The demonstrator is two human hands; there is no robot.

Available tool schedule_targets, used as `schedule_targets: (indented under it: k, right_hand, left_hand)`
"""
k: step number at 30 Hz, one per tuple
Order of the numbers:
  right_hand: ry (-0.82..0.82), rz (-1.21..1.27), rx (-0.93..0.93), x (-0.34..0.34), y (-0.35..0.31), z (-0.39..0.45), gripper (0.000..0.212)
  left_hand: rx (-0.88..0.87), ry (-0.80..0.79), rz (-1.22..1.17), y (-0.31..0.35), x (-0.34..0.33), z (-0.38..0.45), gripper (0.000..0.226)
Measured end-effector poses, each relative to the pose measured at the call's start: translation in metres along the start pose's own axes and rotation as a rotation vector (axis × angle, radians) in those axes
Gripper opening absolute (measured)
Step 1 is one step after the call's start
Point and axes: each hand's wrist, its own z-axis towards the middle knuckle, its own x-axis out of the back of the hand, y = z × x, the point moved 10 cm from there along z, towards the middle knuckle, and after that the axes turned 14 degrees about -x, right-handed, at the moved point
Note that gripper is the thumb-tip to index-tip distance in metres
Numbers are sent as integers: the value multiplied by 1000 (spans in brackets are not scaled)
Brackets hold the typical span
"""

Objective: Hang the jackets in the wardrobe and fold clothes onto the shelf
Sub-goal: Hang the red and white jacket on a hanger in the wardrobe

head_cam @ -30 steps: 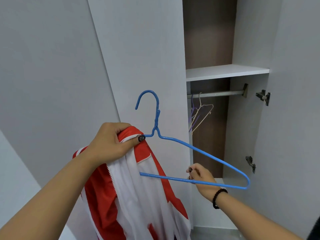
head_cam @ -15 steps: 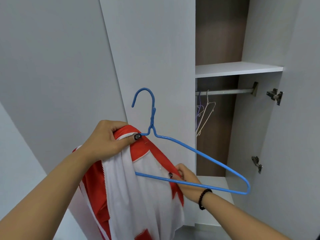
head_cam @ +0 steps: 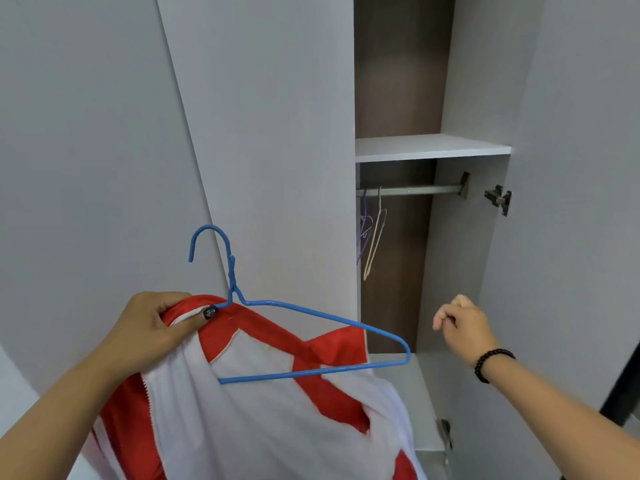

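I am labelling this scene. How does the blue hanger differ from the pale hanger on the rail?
The left hand holds the blue hanger; the pale hanger hangs on the rail. The blue hanger carries a red and white jacket; the pale hanger is bare. The blue hanger shows its full side; the pale hanger is nearly edge-on. Both are thin wire.

This is looking like a home's clothes-storage corner. A tall grey wardrobe (head_cam: 398, 81) is standing open, its white shelf (head_cam: 429, 147) sitting above a metal rail (head_cam: 415, 189). Thin wire hangers (head_cam: 372, 244) are hanging at the rail's left end. 2 hinges (head_cam: 498, 200) are showing by the right door (head_cam: 581, 168). At near left, a red-and-white jacket (head_cam: 270, 427) is draping from a blue hanger (head_cam: 311, 313).
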Motion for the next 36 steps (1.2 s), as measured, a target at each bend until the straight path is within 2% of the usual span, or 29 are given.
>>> schedule_targets:
  k: [2,5,8,10,12,18,23,26,28,29,33,36]
  right_hand:
    - [-115,-19,-29,-8,-2,0,43]
    - [-465,42,27,-58,-39,-26,22]
    - [-750,134,58,-102,-83,-61,35]
    - [-838,159,83,-124,-103,-79,43]
    - [-899,152,125,-145,-115,-92,53]
    - [-901,159,284,-184,-152,-109,63]
    - [-968,131,321,-204,-168,-121,49]
    - [-1157,72,327,-219,-166,-142,49]
    - [-1299,72,310,-227,-162,-160,37]
    - [-1311,68,322,-228,-161,-165,30]
    - [-1192,75,289,-223,-143,-154,19]
    - [-964,145,273,-191,-127,-119,16]
  left_hand:
    - [-10,-26,-45,6,-12,2,24]
    - [-30,-70,-109,14,-30,15,11]
    - [-29,-123,-142,17,-38,32,5]
    - [-37,-175,-159,23,-36,41,10]
    - [-60,-257,-176,33,-36,46,6]
    - [-87,-483,-95,50,-41,53,22]
    - [-104,-532,-39,61,-45,45,5]
    - [-90,-503,-5,60,-39,39,16]
    - [-77,-487,15,57,-35,36,26]
    - [-72,-486,18,56,-34,34,27]
    - [-86,-483,6,59,-30,23,15]
    - [-66,-445,80,46,-21,18,29]
